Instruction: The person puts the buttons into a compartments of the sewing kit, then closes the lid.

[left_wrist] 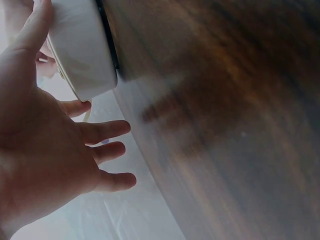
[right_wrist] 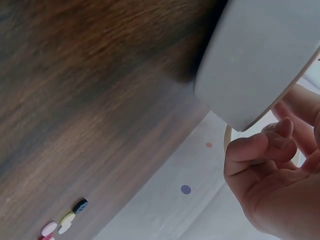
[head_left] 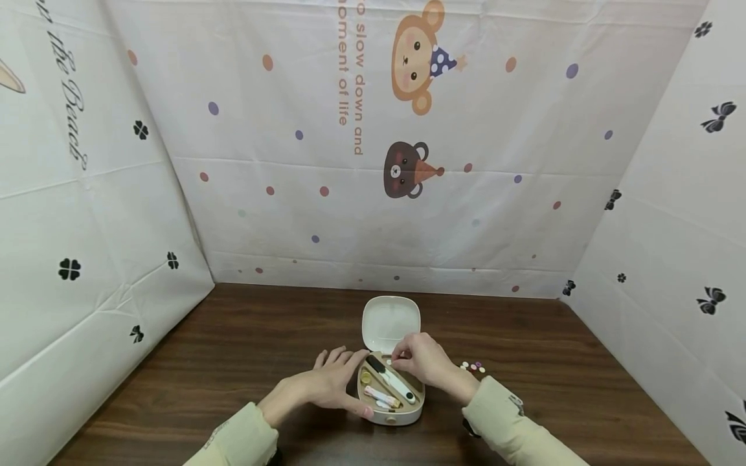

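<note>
A small white box (head_left: 396,419) stands on the dark wooden table with its lid (head_left: 391,323) tipped back. My left hand (head_left: 333,382) spans its left side, fingers spread and straight, the thumb at the front wall and the index finger (left_wrist: 76,107) at the far corner. Over the right compartment my right hand (head_left: 424,360) reaches in with bent fingers (right_wrist: 245,150); I cannot tell whether the fingertips hold anything. Beside them lies a small white piece (head_left: 389,362). A black-and-white pen-shaped tool (head_left: 393,382) lies diagonally in the middle compartment.
In the left compartment lie a round yellow item (head_left: 365,377) and a pale printed tube (head_left: 381,396), with small white pieces next to it. Several coloured buttons (head_left: 473,367) lie on the table beyond my right wrist. Printed white cloth (head_left: 361,220) walls the table's back and sides.
</note>
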`<move>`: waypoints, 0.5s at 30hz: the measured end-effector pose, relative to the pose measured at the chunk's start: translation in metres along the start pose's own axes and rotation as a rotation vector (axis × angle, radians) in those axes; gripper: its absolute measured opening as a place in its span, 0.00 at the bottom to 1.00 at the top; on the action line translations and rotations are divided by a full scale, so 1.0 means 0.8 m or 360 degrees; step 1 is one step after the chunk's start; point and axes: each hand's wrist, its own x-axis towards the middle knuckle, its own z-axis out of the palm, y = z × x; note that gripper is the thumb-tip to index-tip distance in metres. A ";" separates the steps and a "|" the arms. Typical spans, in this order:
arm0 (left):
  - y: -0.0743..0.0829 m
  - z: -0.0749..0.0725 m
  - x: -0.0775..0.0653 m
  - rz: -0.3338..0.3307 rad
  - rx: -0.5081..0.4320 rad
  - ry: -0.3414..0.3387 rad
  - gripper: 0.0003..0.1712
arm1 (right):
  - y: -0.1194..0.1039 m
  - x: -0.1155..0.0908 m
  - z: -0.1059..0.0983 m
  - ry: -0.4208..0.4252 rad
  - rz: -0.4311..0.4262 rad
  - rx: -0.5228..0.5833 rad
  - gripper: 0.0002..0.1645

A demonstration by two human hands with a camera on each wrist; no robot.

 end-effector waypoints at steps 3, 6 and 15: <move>0.000 0.000 0.000 -0.0001 0.0006 0.0002 0.62 | -0.002 0.000 0.001 0.0009 0.0003 -0.0036 0.04; 0.000 0.000 0.000 0.0004 0.0005 0.0007 0.62 | -0.003 0.000 0.001 0.0011 -0.0005 -0.0049 0.05; 0.000 -0.001 -0.001 0.0011 0.0008 0.0005 0.61 | 0.010 -0.009 -0.011 0.0129 -0.0064 0.0079 0.05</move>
